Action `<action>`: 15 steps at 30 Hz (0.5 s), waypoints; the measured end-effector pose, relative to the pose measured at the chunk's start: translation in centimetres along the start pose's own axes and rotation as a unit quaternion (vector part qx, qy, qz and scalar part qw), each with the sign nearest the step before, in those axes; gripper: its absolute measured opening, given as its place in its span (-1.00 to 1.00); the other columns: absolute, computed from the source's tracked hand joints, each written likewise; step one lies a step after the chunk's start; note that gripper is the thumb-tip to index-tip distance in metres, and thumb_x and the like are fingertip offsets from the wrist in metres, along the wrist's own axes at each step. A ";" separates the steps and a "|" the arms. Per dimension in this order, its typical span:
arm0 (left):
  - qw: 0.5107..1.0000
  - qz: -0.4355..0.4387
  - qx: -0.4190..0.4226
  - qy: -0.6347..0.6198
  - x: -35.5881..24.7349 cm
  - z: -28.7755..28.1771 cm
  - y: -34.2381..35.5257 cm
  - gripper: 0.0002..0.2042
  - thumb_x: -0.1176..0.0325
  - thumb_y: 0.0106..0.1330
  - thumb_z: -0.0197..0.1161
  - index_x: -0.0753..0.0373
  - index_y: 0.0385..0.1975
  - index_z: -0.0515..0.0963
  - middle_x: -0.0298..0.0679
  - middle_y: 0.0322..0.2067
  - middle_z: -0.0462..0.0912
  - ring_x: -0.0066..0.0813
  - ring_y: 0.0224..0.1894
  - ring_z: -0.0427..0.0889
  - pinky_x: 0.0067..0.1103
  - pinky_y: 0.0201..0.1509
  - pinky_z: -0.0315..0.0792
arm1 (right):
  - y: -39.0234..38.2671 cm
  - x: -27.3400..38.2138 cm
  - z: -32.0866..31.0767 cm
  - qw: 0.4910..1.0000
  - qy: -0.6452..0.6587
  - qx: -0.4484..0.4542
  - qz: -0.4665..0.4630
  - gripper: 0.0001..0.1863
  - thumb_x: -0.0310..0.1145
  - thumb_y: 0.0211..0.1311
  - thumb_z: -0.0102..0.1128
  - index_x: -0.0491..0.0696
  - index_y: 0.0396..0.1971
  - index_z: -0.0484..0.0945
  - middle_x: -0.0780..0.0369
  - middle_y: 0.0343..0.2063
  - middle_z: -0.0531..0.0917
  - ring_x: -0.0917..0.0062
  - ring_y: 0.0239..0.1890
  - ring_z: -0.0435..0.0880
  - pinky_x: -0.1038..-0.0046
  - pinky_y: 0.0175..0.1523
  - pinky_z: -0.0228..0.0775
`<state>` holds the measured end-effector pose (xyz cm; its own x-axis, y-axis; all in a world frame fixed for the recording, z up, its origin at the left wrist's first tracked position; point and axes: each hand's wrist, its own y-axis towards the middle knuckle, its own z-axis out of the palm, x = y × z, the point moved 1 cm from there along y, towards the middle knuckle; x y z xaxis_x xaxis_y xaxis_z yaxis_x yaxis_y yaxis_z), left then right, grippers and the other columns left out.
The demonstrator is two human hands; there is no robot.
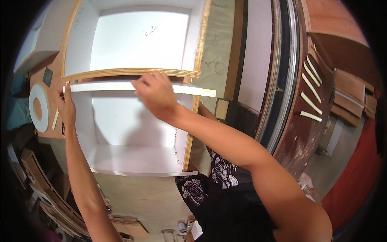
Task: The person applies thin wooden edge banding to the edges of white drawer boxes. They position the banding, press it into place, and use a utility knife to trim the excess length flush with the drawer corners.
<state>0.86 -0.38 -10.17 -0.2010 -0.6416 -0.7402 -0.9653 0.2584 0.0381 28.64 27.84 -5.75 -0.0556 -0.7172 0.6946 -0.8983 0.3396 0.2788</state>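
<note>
A white edging strip lies along the far front edge of an open white cabinet box. Its right end sticks out past the box side, with yellowish marks on it. At the strip's left end, my left hand is closed around the corner with fingers on the edge. Midway along, my right hand is curled and pressed onto the strip; whether anything is inside its fingers is hidden. The box's near edge also has a white face, while its right edge shows bare plywood.
A second white box with plywood edges adjoins the far side. A white roll of edging lies on a board at left. Several short pale strips rest on a brown panel at right. Wooden pieces stand lower left.
</note>
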 end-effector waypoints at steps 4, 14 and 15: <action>1.000 -0.015 -0.010 -0.001 0.0 0.0 0.3 -0.60 0.05 0.59 0.30 0.37 -0.07 0.56 -0.24 -0.23 0.55 -0.40 -0.15 0.49 -0.47 -0.01 0.41 | -4.3 -4.0 -6.2 1.000 -0.003 0.004 0.029 -0.73 -0.47 0.12 0.50 -0.07 -0.14 0.76 0.23 -0.25 0.67 0.28 -0.10 0.64 0.23 0.01 0.43; 0.894 0.339 0.265 0.128 -19.7 8.7 -12.5 -0.61 0.53 0.24 0.52 0.23 0.08 0.68 -0.12 0.05 0.71 -0.05 0.12 0.66 -0.26 0.22 0.51 | -6.3 -5.5 -10.9 0.993 0.022 0.069 0.096 -0.63 -0.62 0.06 0.46 -0.08 -0.08 0.69 0.24 -0.18 0.63 0.29 -0.10 0.59 0.25 0.02 0.42; 0.884 0.359 0.268 0.138 -20.1 9.4 -12.8 -0.60 0.56 0.23 0.51 0.24 0.09 0.68 -0.14 0.03 0.70 -0.07 0.09 0.67 -0.25 0.20 0.54 | -6.3 -5.6 -10.6 0.993 0.018 0.071 0.092 -0.63 -0.64 0.06 0.43 -0.08 -0.09 0.68 0.24 -0.19 0.62 0.29 -0.09 0.59 0.26 0.02 0.41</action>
<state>18.86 16.02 -2.08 -0.8334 -0.3068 -0.4598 -0.3708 0.9272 0.0535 39.20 36.18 -4.40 -0.2117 -0.6283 0.7486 -0.9267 0.3723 0.0504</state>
